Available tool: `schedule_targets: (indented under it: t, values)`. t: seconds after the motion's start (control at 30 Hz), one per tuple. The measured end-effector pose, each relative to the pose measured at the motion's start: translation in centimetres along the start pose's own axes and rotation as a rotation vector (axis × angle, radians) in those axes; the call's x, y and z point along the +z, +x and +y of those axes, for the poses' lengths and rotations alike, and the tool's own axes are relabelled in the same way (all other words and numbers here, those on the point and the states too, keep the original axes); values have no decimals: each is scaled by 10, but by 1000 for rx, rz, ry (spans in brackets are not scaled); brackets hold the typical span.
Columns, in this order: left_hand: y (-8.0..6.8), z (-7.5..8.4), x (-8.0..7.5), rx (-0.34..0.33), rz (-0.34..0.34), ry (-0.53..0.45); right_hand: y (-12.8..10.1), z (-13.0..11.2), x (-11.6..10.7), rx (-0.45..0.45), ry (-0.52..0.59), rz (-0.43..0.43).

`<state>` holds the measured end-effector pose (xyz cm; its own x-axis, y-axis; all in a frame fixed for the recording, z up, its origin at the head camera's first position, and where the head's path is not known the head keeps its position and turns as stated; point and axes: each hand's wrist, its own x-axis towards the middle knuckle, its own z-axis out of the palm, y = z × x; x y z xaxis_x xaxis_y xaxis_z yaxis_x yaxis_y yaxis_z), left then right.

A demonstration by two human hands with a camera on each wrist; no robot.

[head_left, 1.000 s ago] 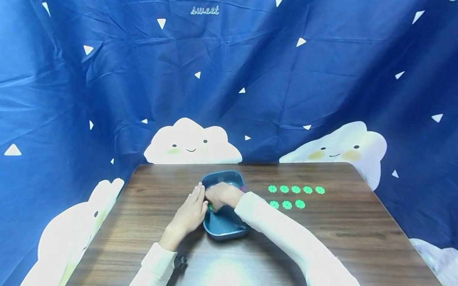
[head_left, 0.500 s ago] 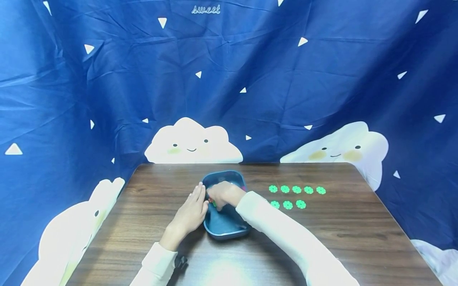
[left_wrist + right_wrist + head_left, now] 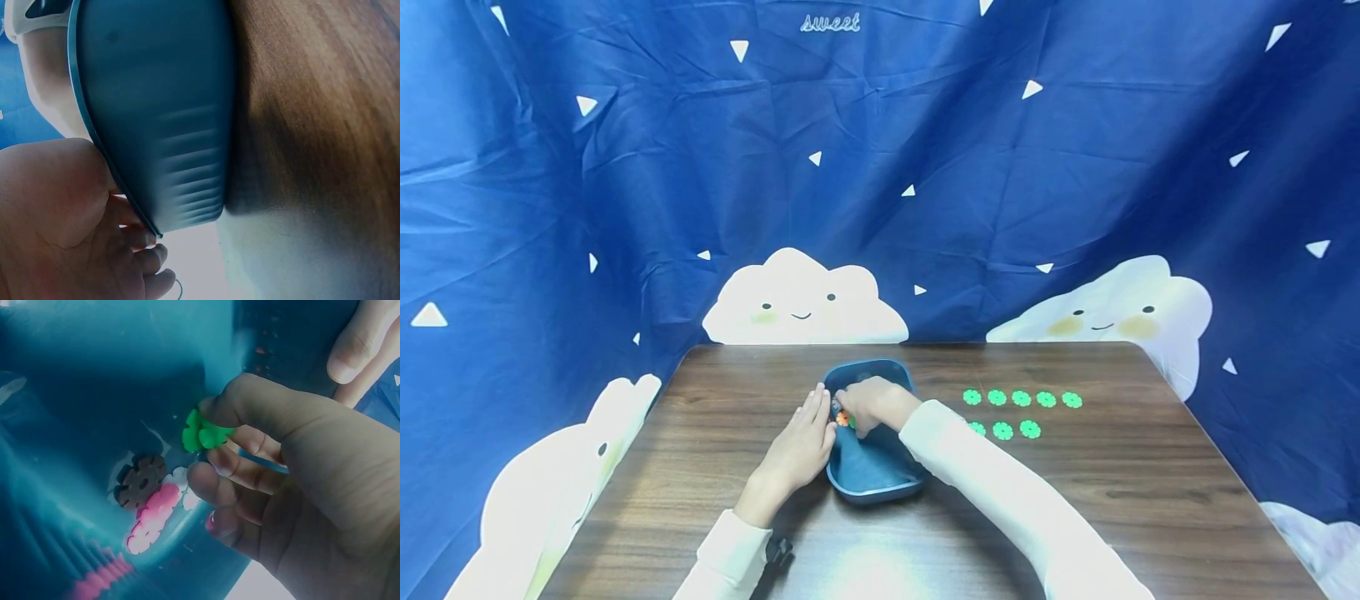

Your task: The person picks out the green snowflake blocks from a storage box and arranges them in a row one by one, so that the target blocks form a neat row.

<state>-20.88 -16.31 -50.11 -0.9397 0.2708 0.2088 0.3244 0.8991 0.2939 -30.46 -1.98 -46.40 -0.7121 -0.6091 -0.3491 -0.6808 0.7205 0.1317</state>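
A dark blue plastic bin (image 3: 880,479) sits on the wooden table (image 3: 1075,500) in front of me. My right hand (image 3: 848,415) reaches into it and pinches a green flower-shaped disc (image 3: 201,434) between thumb and fingers (image 3: 244,400), just above the bin floor. Below the disc lie a brown disc (image 3: 140,482), a pink one (image 3: 152,517) and a white one (image 3: 185,487). My left hand (image 3: 815,417) lies flat against the bin's left outer wall (image 3: 162,112) with fingers straight, its palm (image 3: 56,212) at the rim.
Two rows of green discs (image 3: 1021,398) lie on the table to the right of the bin, several in the far row and three in the near row (image 3: 1002,430). Blue cloth with cloud prints (image 3: 805,300) hangs behind and beside the table.
My right hand has shifted slightly toward the far end of the bin with the green disc in its fingers. The left hand and the bin have stayed put.
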Motion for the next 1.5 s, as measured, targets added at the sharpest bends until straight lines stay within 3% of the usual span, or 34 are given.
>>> schedule_targets:
  t: [0.23, 0.57, 0.87, 1.2, 1.5]
  values:
    - [0, 1, -2, -18, -24, 13, -1, 6, 1, -19, 40, 22]
    - [-1, 1, -1, -5, 2, 1, -16, 27, -5, -66, 99, 88]
    - [0, 4, -5, -41, -36, 26, -44, 52, -6, -106, 128, 172]
    - [1, 2, 0, -48, -38, 42, -79, 78, -2, -81, 223, 266]
    - [1, 2, -1, -47, -41, 30, -113, 102, 0, -52, 240, 362]
